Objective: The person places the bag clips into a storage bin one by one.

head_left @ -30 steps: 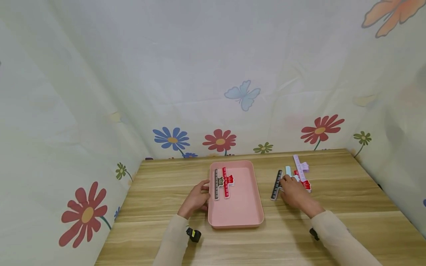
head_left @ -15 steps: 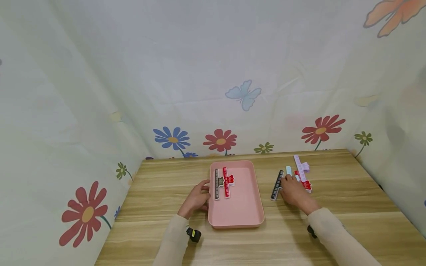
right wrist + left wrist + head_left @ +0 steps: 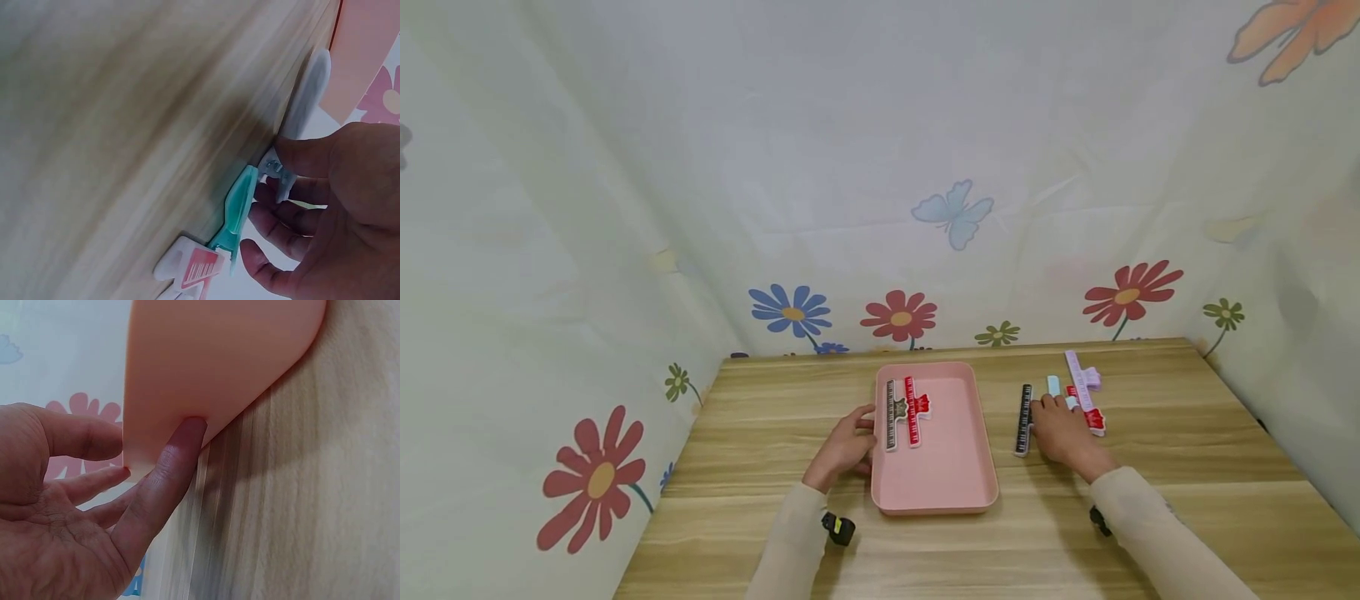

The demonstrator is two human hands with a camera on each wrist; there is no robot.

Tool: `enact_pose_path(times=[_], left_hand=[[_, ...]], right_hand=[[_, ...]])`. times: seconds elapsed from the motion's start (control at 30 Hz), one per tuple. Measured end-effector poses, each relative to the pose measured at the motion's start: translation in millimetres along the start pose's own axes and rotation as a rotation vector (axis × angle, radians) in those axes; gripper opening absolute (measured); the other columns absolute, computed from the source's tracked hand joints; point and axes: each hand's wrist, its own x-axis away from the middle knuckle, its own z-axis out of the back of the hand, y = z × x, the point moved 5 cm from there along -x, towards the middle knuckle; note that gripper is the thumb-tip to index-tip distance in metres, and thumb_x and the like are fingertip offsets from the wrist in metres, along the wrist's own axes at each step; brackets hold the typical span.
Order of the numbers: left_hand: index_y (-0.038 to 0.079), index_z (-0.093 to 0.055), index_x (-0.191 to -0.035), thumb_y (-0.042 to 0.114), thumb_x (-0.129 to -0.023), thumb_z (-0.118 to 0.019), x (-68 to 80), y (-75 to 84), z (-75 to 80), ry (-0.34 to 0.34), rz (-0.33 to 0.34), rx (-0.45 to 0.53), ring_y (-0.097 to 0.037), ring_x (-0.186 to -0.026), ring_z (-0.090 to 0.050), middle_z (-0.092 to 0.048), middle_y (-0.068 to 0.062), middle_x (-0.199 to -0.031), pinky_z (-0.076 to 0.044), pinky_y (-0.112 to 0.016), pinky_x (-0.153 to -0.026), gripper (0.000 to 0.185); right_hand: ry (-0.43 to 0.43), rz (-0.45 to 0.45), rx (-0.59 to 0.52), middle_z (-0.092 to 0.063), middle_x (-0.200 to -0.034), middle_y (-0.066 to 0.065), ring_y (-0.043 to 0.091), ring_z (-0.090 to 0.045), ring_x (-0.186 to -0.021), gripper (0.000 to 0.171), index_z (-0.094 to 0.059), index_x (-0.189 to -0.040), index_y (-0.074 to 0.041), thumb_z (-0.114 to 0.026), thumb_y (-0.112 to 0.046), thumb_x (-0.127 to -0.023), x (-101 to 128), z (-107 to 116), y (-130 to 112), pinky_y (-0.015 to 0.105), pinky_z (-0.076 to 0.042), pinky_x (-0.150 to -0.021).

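Observation:
In the head view my right hand (image 3: pixel 1066 433) pinches the handle of a black clip (image 3: pixel 1023 421) printed with piano keys, which lies on the table right of the tray. The right wrist view shows thumb and fingers at its spring handle, beside a teal clip (image 3: pixel 239 200). My left hand (image 3: pixel 846 446) touches the left side of a pink tray (image 3: pixel 932 487). Its thumb presses the tray's outer wall (image 3: pixel 181 369), with other fingertips by the edge. Inside the tray, a dark grey clip (image 3: pixel 891 425) and a red clip (image 3: pixel 913 429) lie side by side.
Beyond the right hand lie a light blue clip (image 3: pixel 1053 385), a lilac clip (image 3: pixel 1079 383) and a red clip (image 3: pixel 1096 421), close together and partly overlapping. A wooden table (image 3: pixel 760 400) meets a flowered cloth backdrop (image 3: pixel 820 208) at the back.
The black clip has turned from a slant to nearly parallel with the tray's side, its near end swinging slightly right. The left hand and the tray stay together, and the head view has shifted slightly.

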Motion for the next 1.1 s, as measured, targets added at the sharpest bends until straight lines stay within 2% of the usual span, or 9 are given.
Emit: enact_pose_path(times=[0.17,0.4,0.63,0.87,1.1], left_hand=[[0.013,-0.034,-0.152,0.004,-0.091,-0.053,-0.2,-0.3,-0.4,-0.003,-0.005,-0.001,-0.025,-0.091,-0.064,-0.047,-0.024,-0.14,-0.06,-0.039,-0.056,0.065],[0.013,-0.033,-0.152,0.004,-0.092,-0.053,1.2,0.4,-0.5,-0.002,-0.001,0.007,-0.024,-0.09,-0.064,-0.047,-0.024,-0.14,-0.06,-0.038,-0.056,0.064],[0.012,-0.033,-0.152,0.003,-0.091,-0.052,2.6,2.0,-0.3,-0.005,-0.005,0.02,-0.026,-0.088,-0.065,-0.047,-0.025,-0.14,-0.059,-0.038,-0.055,0.065],[0.011,-0.033,-0.152,0.003,-0.09,-0.052,2.8,2.8,-0.3,-0.004,-0.011,0.016,-0.027,-0.085,-0.066,-0.047,-0.025,-0.139,-0.058,-0.038,-0.053,0.065],[0.007,-0.032,-0.152,0.0,-0.09,-0.05,3.1,4.0,-1.6,-0.012,-0.031,0.022,-0.029,-0.096,-0.064,-0.048,-0.028,-0.137,-0.059,-0.041,-0.054,0.065]], right_hand=[[0.024,0.019,0.011,-0.057,-0.118,0.024,0.042,-0.052,-0.114,0.034,-0.055,-0.123,0.005,-0.059,-0.014,-0.094,0,-1,0,0.065,-0.047,-0.085],[0.031,0.033,-0.001,-0.056,-0.126,0.024,0.041,-0.051,-0.118,0.04,-0.052,-0.13,0.005,-0.057,-0.015,-0.096,1,0,-1,0.065,-0.046,-0.088],[0.087,0.048,-0.029,-0.055,-0.129,0.025,0.042,-0.051,-0.12,0.041,-0.051,-0.132,0.005,-0.056,-0.015,-0.096,3,10,-3,0.068,-0.043,-0.092],[0.127,0.074,-0.037,-0.056,-0.128,0.024,0.041,-0.052,-0.119,0.041,-0.052,-0.131,0.004,-0.058,-0.016,-0.096,6,21,-10,0.064,-0.046,-0.088],[0.14,0.102,-0.064,-0.054,-0.131,0.023,0.041,-0.05,-0.121,0.043,-0.051,-0.133,0.004,-0.059,-0.017,-0.096,8,32,-18,0.064,-0.044,-0.094]])
